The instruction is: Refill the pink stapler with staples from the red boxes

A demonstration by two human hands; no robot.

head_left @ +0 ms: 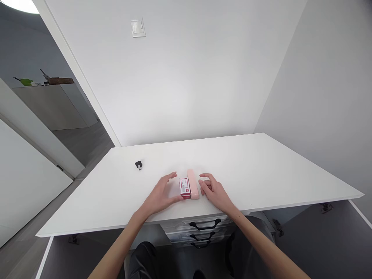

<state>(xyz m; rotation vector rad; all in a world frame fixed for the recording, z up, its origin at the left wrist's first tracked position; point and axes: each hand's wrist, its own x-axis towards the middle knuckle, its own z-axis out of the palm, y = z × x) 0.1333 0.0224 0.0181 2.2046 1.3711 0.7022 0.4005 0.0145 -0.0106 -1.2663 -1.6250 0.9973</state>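
I see room along the bench (279, 168) past the right hand (215, 192). Between that and the left hand (160, 196), the box (185, 186) and pink object (192, 184) block the way.

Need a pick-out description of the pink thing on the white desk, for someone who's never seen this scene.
On the white desk, look between the left hand and the right hand. Two things sit side by side there: a white-and-magenta printed box and, nearer the right hand, the pink thing. It is the longer one, almost all pink.
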